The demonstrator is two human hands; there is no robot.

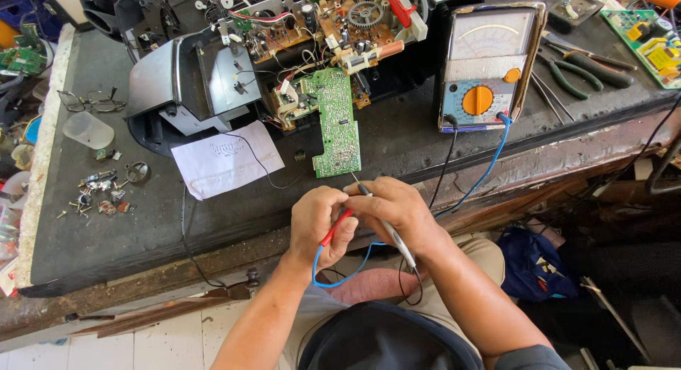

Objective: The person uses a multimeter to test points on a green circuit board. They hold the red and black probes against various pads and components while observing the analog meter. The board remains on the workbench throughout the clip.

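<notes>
Taking the green circuit board (336, 122) on the dark worktop (142, 221) as the landmark, a clear plastic cup (87, 129) is seen far to its left, lying tipped on its side; whether anything is in it cannot be told. A pair of spectacles (92, 100) lies just beyond the cup, and small loose metal parts (99, 192) are scattered nearer the worktop's front edge. A white sheet of paper (227, 158) lies just left of the board. Behind the board, an opened device casing (284, 36) is filled with wiring, brown boards and a toothed gear. Just below the board's near edge, the two hands are held together, touching. The left hand (319, 224) is closed around a red test probe (335, 227), and the right hand (397, 212) is closed around a grey test probe (394, 232) whose tip points up toward the board's lower edge. To the right of the board stands an analogue multimeter (489, 65), with black and blue leads (489, 168) plugged in and hanging over the worktop's edge. Pliers (582, 72) lie farther right.
</notes>
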